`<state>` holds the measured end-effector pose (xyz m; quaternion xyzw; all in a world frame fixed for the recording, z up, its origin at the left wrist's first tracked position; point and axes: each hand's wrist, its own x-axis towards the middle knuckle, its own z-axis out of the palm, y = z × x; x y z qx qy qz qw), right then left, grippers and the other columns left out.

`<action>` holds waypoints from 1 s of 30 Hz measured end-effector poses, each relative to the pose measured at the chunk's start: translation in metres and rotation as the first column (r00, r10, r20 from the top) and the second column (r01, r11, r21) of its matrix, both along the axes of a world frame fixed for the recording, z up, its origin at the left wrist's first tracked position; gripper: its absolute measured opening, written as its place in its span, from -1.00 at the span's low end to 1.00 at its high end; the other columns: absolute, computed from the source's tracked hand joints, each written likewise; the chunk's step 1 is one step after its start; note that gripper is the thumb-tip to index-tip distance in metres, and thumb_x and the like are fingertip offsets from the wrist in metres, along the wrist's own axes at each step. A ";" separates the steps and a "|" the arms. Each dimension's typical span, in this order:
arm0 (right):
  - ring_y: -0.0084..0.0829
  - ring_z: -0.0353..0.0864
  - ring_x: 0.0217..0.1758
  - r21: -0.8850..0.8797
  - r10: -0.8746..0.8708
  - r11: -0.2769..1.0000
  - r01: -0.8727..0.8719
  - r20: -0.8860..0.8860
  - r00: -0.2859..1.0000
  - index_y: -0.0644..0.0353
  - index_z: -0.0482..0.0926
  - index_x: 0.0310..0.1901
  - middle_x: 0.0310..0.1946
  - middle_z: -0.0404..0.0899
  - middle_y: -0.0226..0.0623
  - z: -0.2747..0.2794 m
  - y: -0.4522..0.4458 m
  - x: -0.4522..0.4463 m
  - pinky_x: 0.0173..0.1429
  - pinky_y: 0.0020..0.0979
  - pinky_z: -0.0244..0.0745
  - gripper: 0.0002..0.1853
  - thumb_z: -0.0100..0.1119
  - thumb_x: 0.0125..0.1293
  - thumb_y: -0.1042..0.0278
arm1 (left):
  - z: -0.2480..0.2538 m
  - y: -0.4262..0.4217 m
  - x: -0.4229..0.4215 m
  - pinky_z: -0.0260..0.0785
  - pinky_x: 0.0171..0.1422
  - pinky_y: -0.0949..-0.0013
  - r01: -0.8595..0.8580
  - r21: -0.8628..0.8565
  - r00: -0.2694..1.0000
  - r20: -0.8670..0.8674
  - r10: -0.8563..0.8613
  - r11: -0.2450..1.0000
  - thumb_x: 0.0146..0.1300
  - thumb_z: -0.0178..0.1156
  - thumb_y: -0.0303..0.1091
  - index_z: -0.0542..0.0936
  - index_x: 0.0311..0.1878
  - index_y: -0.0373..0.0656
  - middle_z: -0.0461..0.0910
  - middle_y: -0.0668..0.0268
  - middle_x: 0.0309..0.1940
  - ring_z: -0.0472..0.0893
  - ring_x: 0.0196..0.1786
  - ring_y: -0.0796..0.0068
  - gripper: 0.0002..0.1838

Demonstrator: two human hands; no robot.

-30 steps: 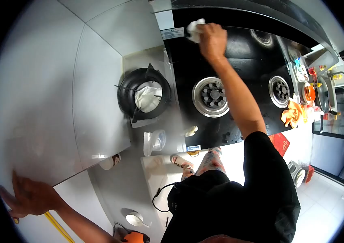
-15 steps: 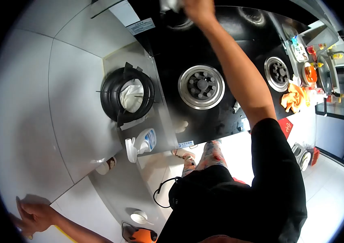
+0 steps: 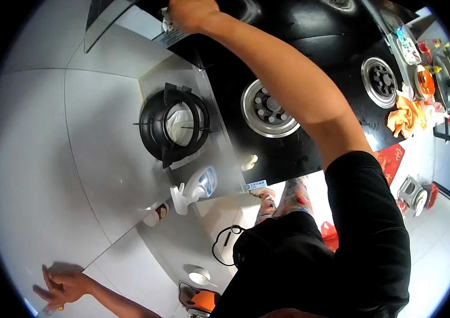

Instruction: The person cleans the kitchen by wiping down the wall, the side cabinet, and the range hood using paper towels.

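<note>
At the top of the head view, my right hand (image 3: 192, 15) is closed around a crumpled white cloth (image 3: 167, 21), of which only a small part shows beside the fingers. It is over the left back corner of the black glass hob (image 3: 299, 55), near a label strip by the wall. My right forearm crosses above the hob and partly covers a round burner (image 3: 259, 114). Down at the lower left, my left hand (image 3: 63, 289) rests against the white tiled wall (image 3: 28, 185), its fingers spread and nothing in it.
A black pan support (image 3: 149, 140) with white cloth inside its ring lies left of the hob. Nearby is a white spray bottle (image 3: 198, 185). An orange cloth (image 3: 408, 115) lies by the right burner (image 3: 379, 82). A white ladle-like scoop (image 3: 200, 276) sits lower down.
My right hand has moved left along the back of the hob with the white cloth. The view has shifted a little; my left hand is still spread on the wall.
</note>
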<state>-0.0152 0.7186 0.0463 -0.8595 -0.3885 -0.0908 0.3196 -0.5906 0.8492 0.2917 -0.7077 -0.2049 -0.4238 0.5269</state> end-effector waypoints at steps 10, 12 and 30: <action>0.07 0.67 -0.20 0.766 -0.012 0.632 0.118 -0.143 0.990 0.30 0.68 -0.37 -0.35 0.67 0.14 0.039 0.012 -0.039 -0.05 0.09 0.54 -0.85 0.12 0.23 0.46 | -0.003 -0.002 0.009 -0.40 0.66 -0.12 0.012 -0.081 0.999 0.044 -0.008 0.997 0.55 -0.13 0.00 0.80 -0.22 -0.02 0.73 0.34 0.03 0.64 0.09 0.56 -0.48; 0.04 0.69 -0.19 0.797 -0.129 0.604 0.008 0.088 0.988 0.27 0.70 -0.36 -0.37 0.69 0.09 0.022 0.012 -0.039 -0.06 0.09 0.54 -0.87 0.17 0.20 0.44 | 0.000 -0.008 0.016 -0.39 0.65 -0.15 0.033 -0.042 0.999 -0.001 -0.033 0.999 0.55 -0.13 0.01 0.80 -0.25 -0.02 0.74 0.32 0.02 0.59 0.19 0.55 -0.47; 0.05 0.70 -0.11 0.623 -0.011 0.776 0.103 -0.150 0.989 0.13 0.75 -0.08 -0.22 0.72 -0.04 0.038 -0.021 -0.060 0.02 -0.08 0.61 -0.74 0.13 0.25 0.44 | -0.003 -0.025 0.034 -0.44 0.66 -0.18 0.069 -0.042 0.995 0.068 -0.066 0.997 0.51 0.01 -0.10 0.78 -0.21 -0.01 0.55 0.32 0.28 0.40 0.42 0.49 -0.63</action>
